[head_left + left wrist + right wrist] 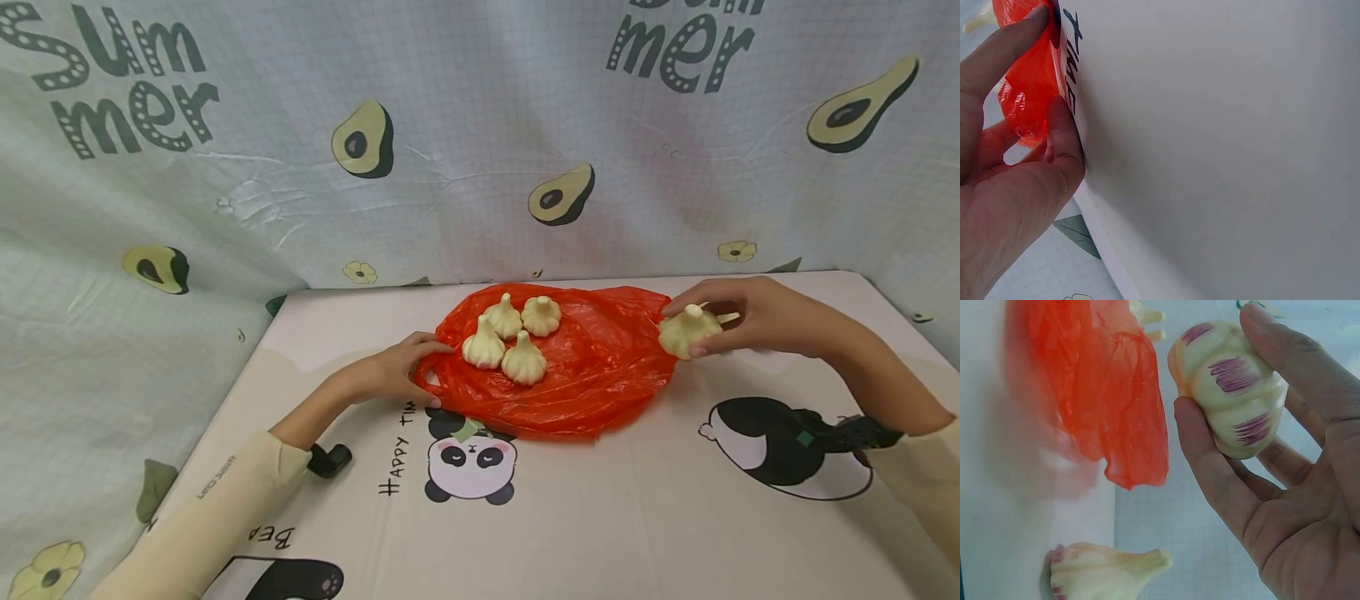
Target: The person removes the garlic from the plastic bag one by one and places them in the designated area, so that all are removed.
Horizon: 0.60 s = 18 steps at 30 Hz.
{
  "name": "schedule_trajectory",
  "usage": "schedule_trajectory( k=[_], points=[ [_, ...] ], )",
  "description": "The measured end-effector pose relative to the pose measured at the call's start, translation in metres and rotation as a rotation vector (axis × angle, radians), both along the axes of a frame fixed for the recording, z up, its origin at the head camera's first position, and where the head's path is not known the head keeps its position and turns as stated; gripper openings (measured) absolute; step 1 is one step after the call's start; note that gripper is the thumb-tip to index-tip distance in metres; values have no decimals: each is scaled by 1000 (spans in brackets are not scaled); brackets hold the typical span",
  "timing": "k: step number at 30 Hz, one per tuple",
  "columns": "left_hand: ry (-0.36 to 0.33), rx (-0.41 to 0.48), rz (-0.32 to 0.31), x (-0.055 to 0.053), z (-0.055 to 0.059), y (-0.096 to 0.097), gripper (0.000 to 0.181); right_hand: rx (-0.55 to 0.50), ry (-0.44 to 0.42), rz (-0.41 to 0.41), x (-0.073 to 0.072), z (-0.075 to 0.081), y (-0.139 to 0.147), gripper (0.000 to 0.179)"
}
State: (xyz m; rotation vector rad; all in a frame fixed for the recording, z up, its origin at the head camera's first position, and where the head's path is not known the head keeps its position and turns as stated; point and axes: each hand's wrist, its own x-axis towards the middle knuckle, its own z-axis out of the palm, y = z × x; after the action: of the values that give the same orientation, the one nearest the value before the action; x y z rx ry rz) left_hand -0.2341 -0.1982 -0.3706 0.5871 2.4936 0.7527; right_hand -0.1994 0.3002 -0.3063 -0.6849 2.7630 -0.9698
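Note:
A red plastic bag lies spread on the table, with several pale garlic bulbs grouped on its left half. My left hand is at the bag's left end, its fingers and thumb curved round the edge. Red film covers some of those fingers in the left wrist view. Beyond the bag's right end, my right hand holds a garlic bulb between thumb and fingers; purple streaks mark its underside. Another garlic bulb rests on the table near that hand, mostly hidden behind it in the head view.
The white tabletop carries printed pandas and lettering. Behind it and at the left hangs a pale curtain with avocado prints, close to the table's back edge. Dark straps with small devices sit on the left wrist and right wrist.

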Motion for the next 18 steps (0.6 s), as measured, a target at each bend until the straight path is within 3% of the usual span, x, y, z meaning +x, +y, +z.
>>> schedule_trajectory(
  k=[9, 14, 18],
  points=[
    [-1, 3, -1, -1, 0, 1, 78, -56, -8, 47, 4, -4, 23, 49],
    [-2, -4, 2, -1, 0, 0, 79, -36, -9, -2, 8, -9, 38, 51],
    [-4, -12, 8, -1, 0, 1, 79, -5, 7, -95, 13, -12, 51, 51]
  ],
)
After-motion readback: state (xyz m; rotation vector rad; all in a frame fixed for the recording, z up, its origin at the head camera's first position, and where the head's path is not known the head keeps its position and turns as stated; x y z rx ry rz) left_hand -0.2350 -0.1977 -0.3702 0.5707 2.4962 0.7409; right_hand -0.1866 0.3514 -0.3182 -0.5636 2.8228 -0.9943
